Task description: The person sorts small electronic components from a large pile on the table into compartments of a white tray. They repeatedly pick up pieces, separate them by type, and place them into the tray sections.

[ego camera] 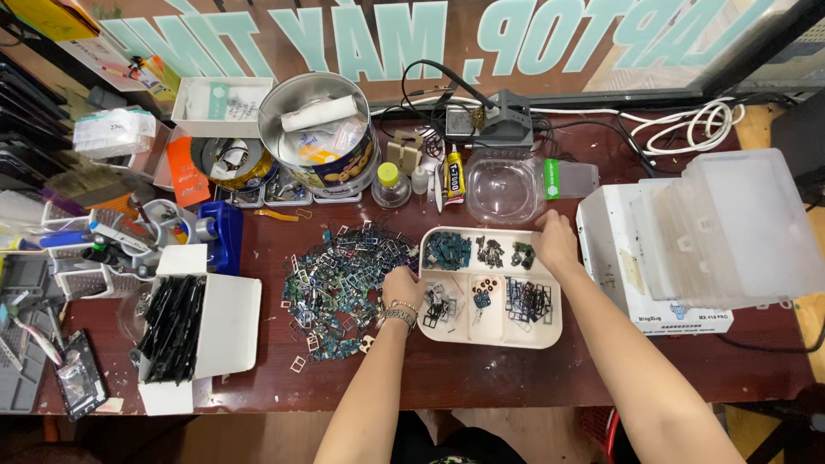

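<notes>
Both forearms reach up from the lower frame. Left hand (402, 286) clasps the cream tray (491, 338) edge beside the scrap pile (337, 279), steadying it; right hand (555, 243) pinches its upper rim.

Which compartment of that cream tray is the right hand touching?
The far right one, holding a few dark green parts. The right hand rests on the sorting tray rim there; the left hand is at the opposite side.
</notes>
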